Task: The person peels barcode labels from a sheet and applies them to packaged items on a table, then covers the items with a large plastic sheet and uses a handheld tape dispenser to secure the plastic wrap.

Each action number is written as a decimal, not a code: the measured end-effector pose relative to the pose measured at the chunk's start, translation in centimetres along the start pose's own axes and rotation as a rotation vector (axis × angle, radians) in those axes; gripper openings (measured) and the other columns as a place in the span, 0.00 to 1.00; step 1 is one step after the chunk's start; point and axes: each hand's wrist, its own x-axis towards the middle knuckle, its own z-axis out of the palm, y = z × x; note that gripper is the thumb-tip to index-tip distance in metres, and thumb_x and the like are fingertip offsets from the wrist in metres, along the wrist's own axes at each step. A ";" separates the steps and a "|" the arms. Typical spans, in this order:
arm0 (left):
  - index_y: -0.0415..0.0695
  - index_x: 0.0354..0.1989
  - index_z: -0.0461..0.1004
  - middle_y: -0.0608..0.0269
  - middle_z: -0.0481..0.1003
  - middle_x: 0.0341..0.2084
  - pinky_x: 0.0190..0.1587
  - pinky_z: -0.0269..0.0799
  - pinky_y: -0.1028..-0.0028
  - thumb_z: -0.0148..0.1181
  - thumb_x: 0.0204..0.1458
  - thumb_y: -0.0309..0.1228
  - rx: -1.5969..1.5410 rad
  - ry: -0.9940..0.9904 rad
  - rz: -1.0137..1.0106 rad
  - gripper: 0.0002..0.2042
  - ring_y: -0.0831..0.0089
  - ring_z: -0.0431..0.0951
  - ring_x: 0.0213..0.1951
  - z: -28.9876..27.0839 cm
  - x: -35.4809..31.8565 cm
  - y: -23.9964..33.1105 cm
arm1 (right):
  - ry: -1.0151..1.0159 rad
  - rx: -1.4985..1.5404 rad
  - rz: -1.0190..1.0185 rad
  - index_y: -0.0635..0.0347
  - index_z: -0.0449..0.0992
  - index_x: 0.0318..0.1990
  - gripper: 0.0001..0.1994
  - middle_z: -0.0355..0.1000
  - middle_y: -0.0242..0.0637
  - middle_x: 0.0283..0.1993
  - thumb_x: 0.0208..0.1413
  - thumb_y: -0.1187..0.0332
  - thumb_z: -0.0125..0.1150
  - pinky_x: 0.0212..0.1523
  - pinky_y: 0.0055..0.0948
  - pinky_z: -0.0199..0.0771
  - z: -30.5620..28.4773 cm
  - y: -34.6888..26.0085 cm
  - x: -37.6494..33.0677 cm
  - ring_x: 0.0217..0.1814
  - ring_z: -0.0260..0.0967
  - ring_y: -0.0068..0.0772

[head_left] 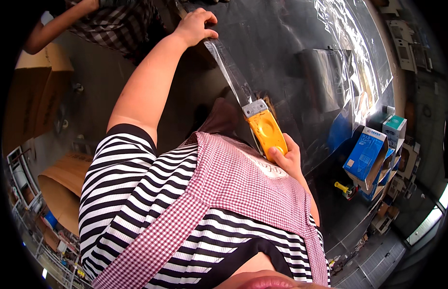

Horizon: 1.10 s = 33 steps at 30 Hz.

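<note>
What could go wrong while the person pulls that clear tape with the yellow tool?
The tape strip is stretched taut between the left hand and the yellow tape dispenser held in the right hand. It might twist and stick to itself, or snap. The dispenser's metal cutting edge sits close to the person's body, so a slip could scratch or catch the checked apron.

Tape roll behind yellow dispenser (pixel 267 132) hidden; another person (pixel 101 21) cut off at top edge.
</note>
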 end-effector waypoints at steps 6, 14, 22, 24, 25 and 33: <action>0.47 0.45 0.76 0.63 0.73 0.42 0.53 0.71 0.67 0.74 0.40 0.35 0.040 -0.070 -0.001 0.21 0.64 0.74 0.47 0.1 0.4 -1.1 | -0.019 0.035 0.043 0.64 0.73 0.46 0.29 0.72 0.35 0.34 0.48 0.47 0.71 0.39 0.22 0.69 -2.2 2.7 -3.3 0.35 0.71 0.26; 0.41 0.39 0.78 0.55 0.74 0.35 0.43 0.75 0.67 0.77 0.35 0.29 -0.048 -0.030 -0.012 0.20 0.63 0.78 0.39 -0.2 0.7 -0.5 | 0.013 0.031 0.093 0.64 0.73 0.46 0.30 0.73 0.37 0.34 0.47 0.46 0.69 0.39 0.23 0.70 -4.2 6.1 -8.2 0.35 0.71 0.28; 0.43 0.37 0.81 0.49 0.77 0.39 0.48 0.74 0.60 0.68 0.43 0.35 0.333 -0.065 -0.047 0.13 0.57 0.78 0.44 -1.0 -0.4 5.1 | -0.063 0.095 -0.115 0.64 0.73 0.46 0.28 0.73 0.35 0.35 0.50 0.48 0.68 0.37 0.21 0.69 -5.6 9.7 -7.5 0.35 0.70 0.24; 0.45 0.43 0.78 0.53 0.75 0.45 0.53 0.71 0.60 0.64 0.48 0.33 0.406 -0.002 -0.033 0.13 0.56 0.75 0.49 0.7 -1.5 2.9 | -0.104 0.112 -0.129 0.64 0.73 0.46 0.26 0.73 0.34 0.36 0.51 0.50 0.68 0.37 0.21 0.69 -5.5 10.0 -7.4 0.35 0.70 0.23; 0.47 0.49 0.76 0.58 0.73 0.50 0.56 0.69 0.61 0.60 0.52 0.31 0.435 0.049 -0.004 0.14 0.56 0.73 0.53 1.8 -1.9 0.2 | -0.114 0.128 -0.138 0.64 0.73 0.46 0.26 0.73 0.34 0.36 0.51 0.50 0.68 0.37 0.21 0.69 -5.4 10.3 -7.3 0.35 0.70 0.23; 0.42 0.37 0.70 0.65 0.72 0.28 0.37 0.71 0.73 0.72 0.49 0.41 -0.520 0.287 -0.445 0.19 0.77 0.70 0.32 14.0 -20.9 14.3 | -0.159 0.363 -0.128 0.64 0.73 0.48 0.25 0.74 0.33 0.39 0.51 0.52 0.69 0.42 0.22 0.70 -4.9 10.8 -6.9 0.39 0.71 0.23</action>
